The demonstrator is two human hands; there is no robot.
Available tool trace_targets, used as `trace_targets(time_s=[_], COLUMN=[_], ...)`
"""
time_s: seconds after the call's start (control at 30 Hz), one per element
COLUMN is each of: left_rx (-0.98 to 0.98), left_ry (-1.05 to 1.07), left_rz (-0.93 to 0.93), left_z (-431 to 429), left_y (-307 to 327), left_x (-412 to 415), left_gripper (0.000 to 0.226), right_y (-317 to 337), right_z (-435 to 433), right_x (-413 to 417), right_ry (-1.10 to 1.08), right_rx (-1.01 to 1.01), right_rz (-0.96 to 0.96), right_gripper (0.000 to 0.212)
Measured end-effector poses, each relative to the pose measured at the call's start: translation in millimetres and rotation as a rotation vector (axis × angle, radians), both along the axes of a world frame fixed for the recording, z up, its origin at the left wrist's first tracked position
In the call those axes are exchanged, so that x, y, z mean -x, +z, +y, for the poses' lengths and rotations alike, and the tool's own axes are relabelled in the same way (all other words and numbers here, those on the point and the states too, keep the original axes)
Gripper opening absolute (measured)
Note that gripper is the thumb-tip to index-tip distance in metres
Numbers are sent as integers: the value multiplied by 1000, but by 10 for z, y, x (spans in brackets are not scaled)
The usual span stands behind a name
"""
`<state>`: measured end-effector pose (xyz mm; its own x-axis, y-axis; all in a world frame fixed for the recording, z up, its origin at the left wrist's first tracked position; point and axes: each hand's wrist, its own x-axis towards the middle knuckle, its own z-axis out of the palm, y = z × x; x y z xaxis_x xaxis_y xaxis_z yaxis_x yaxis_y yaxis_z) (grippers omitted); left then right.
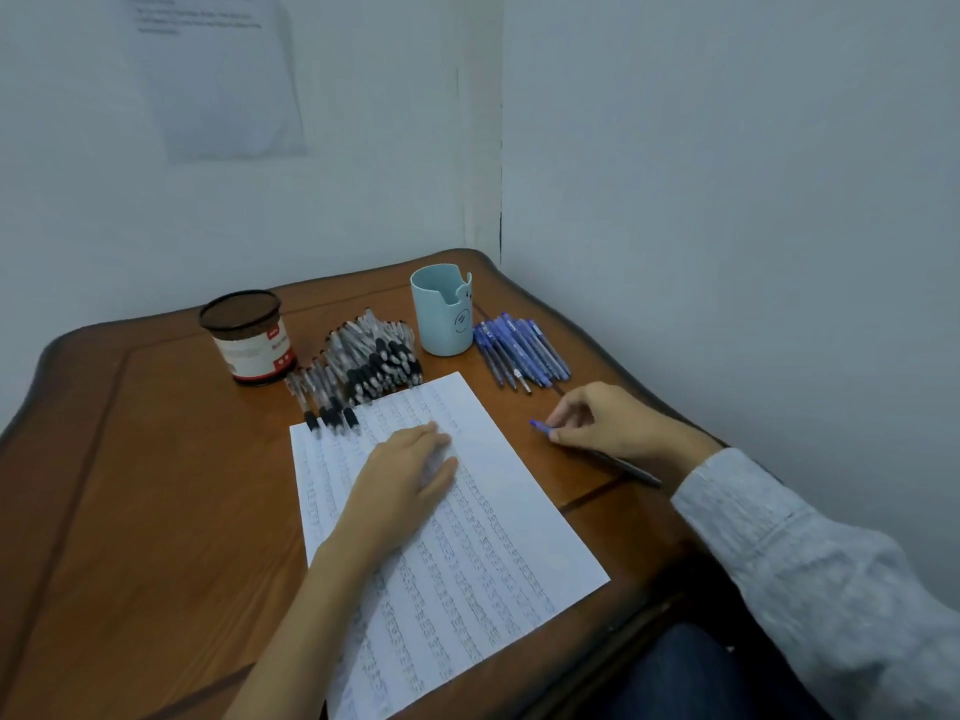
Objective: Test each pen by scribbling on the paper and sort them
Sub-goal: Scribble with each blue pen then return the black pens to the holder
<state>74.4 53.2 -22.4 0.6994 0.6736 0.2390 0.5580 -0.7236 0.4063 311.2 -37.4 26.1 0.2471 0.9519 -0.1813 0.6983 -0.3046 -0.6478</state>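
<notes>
A white sheet of paper, covered in rows of scribbles, lies on the wooden table. My left hand rests flat on the paper with fingers spread. To the right of the paper, my right hand pinches a blue pen just above the table, its blue end pointing left. A pile of black pens lies beyond the paper's far edge. Several blue pens lie side by side at the back right.
A light blue pen cup stands between the two pen groups. A round red-and-white tin with a dark lid stands at the back left. Walls close in behind and to the right. A dark thin object lies under my right wrist.
</notes>
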Motion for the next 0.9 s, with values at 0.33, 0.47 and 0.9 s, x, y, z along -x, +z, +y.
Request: trace_targets(time_s=[0.33, 0.47, 0.9], left_rx=[-25, -35, -36], left_ry=[-13, -23, 14], left_rz=[-7, -21, -11], left_z=[35, 48, 63], left_y=[-26, -19, -14], left_x=[2, 0, -5], left_gripper=[38, 35, 38], right_y=[149, 128, 41], right_z=[95, 150, 477], right_x=[99, 160, 346], right_ry=[-338, -422, -316], right_rx=[-147, -46, -124], right_rz=[995, 1275, 1384], right_gripper=[50, 56, 28])
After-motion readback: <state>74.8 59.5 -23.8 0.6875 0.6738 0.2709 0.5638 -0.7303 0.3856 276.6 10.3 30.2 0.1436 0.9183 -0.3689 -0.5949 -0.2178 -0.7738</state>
